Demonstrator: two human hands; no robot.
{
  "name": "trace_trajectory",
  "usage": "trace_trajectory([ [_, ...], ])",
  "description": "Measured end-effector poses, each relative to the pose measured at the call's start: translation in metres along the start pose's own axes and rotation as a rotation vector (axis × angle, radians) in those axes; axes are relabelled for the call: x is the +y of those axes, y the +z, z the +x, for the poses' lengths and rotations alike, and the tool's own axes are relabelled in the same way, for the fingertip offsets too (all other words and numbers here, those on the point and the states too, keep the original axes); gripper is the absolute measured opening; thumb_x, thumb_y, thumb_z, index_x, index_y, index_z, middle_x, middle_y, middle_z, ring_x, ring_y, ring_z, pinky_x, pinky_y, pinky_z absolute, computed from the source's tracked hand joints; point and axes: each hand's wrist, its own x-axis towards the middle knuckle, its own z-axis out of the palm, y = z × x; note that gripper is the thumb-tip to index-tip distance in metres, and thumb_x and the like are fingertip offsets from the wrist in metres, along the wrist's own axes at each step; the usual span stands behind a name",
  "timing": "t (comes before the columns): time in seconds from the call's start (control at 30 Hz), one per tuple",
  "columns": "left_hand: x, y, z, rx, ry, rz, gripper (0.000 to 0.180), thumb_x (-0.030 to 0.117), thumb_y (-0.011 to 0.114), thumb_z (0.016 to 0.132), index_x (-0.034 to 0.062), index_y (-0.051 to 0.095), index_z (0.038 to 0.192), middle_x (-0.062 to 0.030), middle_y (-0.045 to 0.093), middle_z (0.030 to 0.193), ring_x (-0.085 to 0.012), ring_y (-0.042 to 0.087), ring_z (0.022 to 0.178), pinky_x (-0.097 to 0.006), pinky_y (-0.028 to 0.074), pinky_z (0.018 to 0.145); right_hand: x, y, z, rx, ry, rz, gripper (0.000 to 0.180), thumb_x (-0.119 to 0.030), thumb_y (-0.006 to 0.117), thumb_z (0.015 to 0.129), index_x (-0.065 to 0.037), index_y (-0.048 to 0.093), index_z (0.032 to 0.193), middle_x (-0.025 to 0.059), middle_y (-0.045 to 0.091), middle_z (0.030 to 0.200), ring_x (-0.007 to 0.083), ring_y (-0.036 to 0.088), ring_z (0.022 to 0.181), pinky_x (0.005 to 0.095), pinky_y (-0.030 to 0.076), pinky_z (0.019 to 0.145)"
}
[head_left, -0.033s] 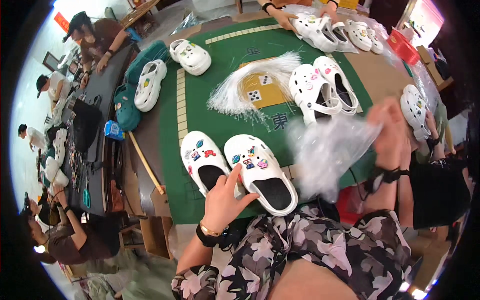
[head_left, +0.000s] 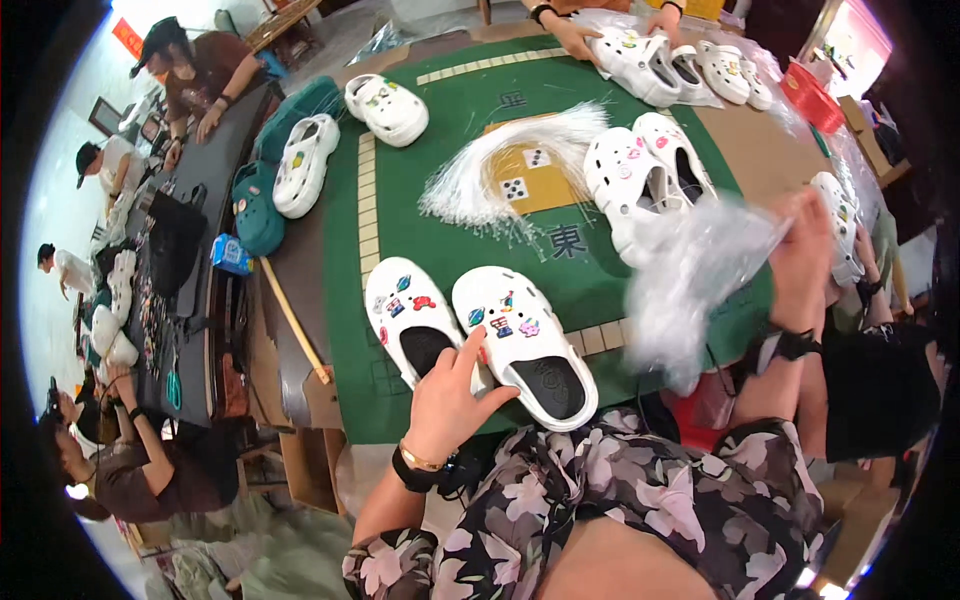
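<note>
Two white clogs with colourful charms lie side by side at the mat's near edge: the left clog (head_left: 405, 315) and the right clog (head_left: 520, 345). My left hand (head_left: 455, 400) rests over their adjoining sides, index finger and thumb stretched apart against the right clog. Its other fingers are partly hidden. At the right, my raised right hand (head_left: 800, 245) is closed on a crumpled clear plastic bag (head_left: 690, 290), which hangs to its left, blurred by motion. Behind the bag stands another white clog pair (head_left: 625, 180) with pink charms, partly covered by it.
White strands (head_left: 460, 180) lie mid-mat on the green mat (head_left: 400, 215). A white clog (head_left: 388, 110) and teal clogs (head_left: 258, 210) stand left, near a wooden stick (head_left: 295, 320). A co-worker's hands (head_left: 575, 40) hold white clogs opposite; another person (head_left: 875, 380) sits at right.
My right hand has swung the plastic bag to the right, uncovering part of the mat's near border. My left hand stays on the clogs.
</note>
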Motion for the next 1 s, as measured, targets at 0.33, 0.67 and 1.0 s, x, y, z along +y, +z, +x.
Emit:
trace_trajectory([
  [0.33,-0.02,-0.018,-0.024,-0.086,-0.017,-0.037,0.066,0.017,0.078,0.075,0.0081,0.051,0.134,-0.0114,0.061,0.094,-0.0306,0.06,0.092,-0.044,0.044,0.087,0.01,-0.018,0.007,0.07,0.05,-0.232,0.029,-0.009,0.063,0.089,-0.002,0.061,0.117,0.0132,0.061,0.121,0.0253,0.058,0.112,0.0365,0.045,0.095],
  [0.67,-0.026,-0.024,-0.022,-0.003,0.048,-0.224,0.021,0.011,0.064,0.086,0.0025,0.061,0.105,-0.0139,0.065,0.098,-0.0344,0.061,0.098,-0.047,0.039,0.104,-0.123,0.07,-0.098,-1.208,-0.592,0.337,0.042,-0.016,0.081,0.066,-0.01,0.064,0.104,0.0188,0.045,0.143,0.0431,0.043,0.129,0.0505,0.04,0.105],
  [1.0,-0.024,-0.03,-0.019,-0.018,-0.12,-0.384,0.026,0.017,0.075,0.078,0.0014,0.062,0.094,-0.0151,0.064,0.079,-0.0319,0.063,0.073,-0.038,0.051,0.069,-0.133,0.149,-0.092,-0.791,-0.284,0.681,0.036,-0.008,0.068,0.084,-0.002,0.059,0.118,0.0148,0.062,0.124,0.0351,0.06,0.109,0.0419,0.048,0.093],
])
